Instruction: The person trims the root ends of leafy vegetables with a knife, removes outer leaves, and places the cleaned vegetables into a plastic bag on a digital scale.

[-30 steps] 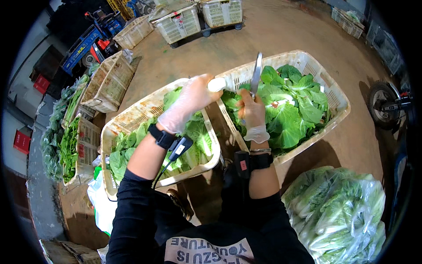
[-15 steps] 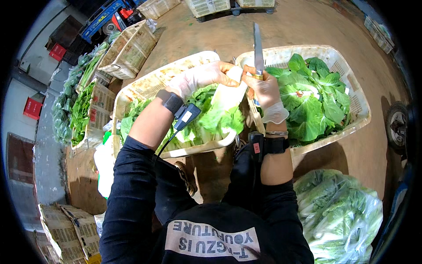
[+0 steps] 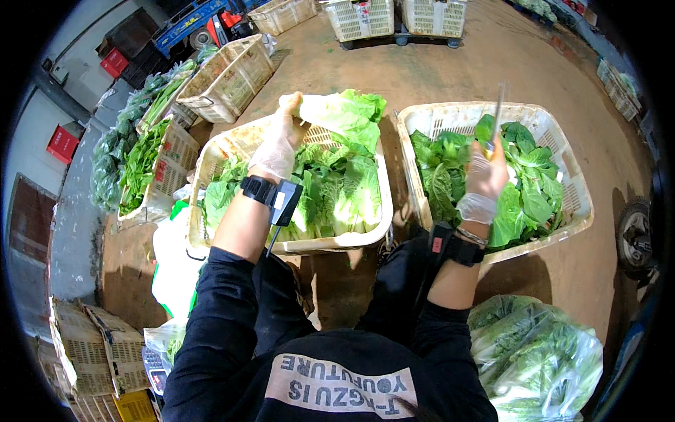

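My left hand, in a clear thin glove, is closed around the base of a pale Chinese cabbage. Its leafy end points right, above the far part of the left crate. Inside that crate lie several more cabbages with pale stems and green leaves. Over the right crate, my right hand, gloved too, grips a knife with its blade upward, slightly blurred. Loose green leaves fill much of that crate, below and around the right hand.
A plastic bag of leafy cabbages stands at the near right. Crates of greens and a tall crate line the left side. Two crates on a wheeled dolly stand far ahead. A wheel shows at the right edge.
My hands have moved apart: the left carried the cabbage left, its leaves swinging up to the right. My right hand took the knife rightward over the leaf crate. The view has shifted slightly.
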The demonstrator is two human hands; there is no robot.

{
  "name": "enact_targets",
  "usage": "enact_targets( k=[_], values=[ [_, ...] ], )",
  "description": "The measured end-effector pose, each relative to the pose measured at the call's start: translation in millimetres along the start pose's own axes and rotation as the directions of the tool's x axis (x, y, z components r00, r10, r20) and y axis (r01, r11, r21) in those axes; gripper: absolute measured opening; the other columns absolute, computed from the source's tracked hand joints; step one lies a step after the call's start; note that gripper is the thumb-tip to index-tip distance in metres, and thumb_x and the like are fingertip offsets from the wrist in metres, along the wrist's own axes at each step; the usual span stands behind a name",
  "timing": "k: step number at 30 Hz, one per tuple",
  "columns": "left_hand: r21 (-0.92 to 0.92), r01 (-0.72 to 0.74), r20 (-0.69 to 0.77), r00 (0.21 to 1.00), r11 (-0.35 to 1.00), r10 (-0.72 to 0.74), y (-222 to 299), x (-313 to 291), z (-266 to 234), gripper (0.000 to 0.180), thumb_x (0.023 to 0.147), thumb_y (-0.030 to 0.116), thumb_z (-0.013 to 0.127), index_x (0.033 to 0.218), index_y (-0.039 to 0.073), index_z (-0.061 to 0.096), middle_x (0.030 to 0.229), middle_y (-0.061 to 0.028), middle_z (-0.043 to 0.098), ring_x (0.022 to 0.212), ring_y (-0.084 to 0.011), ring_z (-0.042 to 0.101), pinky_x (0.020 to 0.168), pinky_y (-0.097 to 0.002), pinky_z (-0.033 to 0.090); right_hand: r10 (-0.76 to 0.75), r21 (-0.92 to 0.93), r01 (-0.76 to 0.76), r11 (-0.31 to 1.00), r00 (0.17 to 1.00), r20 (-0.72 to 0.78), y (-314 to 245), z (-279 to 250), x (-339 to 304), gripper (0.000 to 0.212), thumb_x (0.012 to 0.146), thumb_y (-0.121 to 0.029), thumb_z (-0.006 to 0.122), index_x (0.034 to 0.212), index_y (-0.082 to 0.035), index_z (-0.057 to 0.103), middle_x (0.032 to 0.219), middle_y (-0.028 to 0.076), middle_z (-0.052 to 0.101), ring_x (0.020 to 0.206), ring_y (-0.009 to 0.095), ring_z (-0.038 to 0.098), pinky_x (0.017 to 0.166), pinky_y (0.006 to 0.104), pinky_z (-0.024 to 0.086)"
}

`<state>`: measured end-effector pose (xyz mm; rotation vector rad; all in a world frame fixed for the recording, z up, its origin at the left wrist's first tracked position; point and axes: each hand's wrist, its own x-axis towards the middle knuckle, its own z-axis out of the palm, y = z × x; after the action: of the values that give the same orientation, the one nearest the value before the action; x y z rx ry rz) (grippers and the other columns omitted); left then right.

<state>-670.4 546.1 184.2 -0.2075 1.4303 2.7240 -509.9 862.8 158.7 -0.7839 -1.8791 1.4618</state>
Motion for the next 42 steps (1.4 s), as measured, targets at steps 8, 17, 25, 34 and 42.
enact_targets(
  k=[8,17,25,34,42],
  values=[
    [-0.45,0.026,0.402,0.899,0.893,0.177,19,-27,-16,0.034,0.088,0.022,0.056,0.114,0.001,0.05,0.111,-0.0106,0.057,0.108,-0.0241,0.051,0.097,-0.0419,0.039,-0.063,0.506,-0.207,0.837,0.883,0.465,-67,66,-68,0.039,0.081,-0.016,0.062,0.113,0.004,0.054,0.083,0.008,0.062,0.044,0.008,0.048,0.04,0.0205,0.038],
    [-0.484,-0.125,0.143,0.965,0.866,0.219,7,-96,-85,0.022,0.088,0.016,0.053,0.107,0.006,0.056,0.093,-0.0087,0.062,0.086,-0.0212,0.06,0.082,-0.0349,0.049,-0.149,0.193,-0.032,0.981,0.519,0.842,-41,116,-136,0.02,0.076,-0.014,0.065,0.087,0.003,0.063,0.072,0.008,0.063,0.056,0.014,0.054,0.052,0.0276,0.043],
    [-0.092,-0.603,-0.204,0.79,0.792,0.578,96,-273,-175,0.03,0.072,0.011,0.067,0.099,0.004,0.056,0.084,-0.0066,0.062,0.077,-0.0172,0.06,0.075,-0.0294,0.049,-0.176,0.208,-0.017,0.978,0.467,0.867,-32,122,-141,0.019,0.087,-0.02,0.057,0.098,-0.005,0.059,0.075,0.0,0.059,0.041,0.001,0.029,0.037,0.0188,0.02],
    [0.28,-0.926,-0.913,-0.175,0.252,0.369,40,-609,-466,0.028,0.087,0.018,0.049,0.106,-0.003,0.051,0.104,-0.0176,0.059,0.098,-0.0307,0.058,0.087,-0.0427,0.047,-0.133,0.048,0.191,0.98,0.461,0.877,-13,125,-116,0.029,0.09,-0.026,0.054,0.106,-0.002,0.058,0.078,0.005,0.064,0.036,0.003,0.031,0.034,0.0198,0.024],
    [0.188,-0.753,-0.98,-0.099,0.631,0.174,-127,-767,-526,0.014,0.085,0.018,0.056,0.099,0.016,0.051,0.103,-0.0046,0.054,0.095,-0.0225,0.053,0.083,-0.0517,0.043,-0.107,0.003,0.25,0.968,0.401,0.91,7,148,-127,0.035,0.091,-0.028,0.051,0.111,0.0,0.056,0.08,0.006,0.062,0.037,0.004,0.034,0.034,0.02,0.026]
  ],
)
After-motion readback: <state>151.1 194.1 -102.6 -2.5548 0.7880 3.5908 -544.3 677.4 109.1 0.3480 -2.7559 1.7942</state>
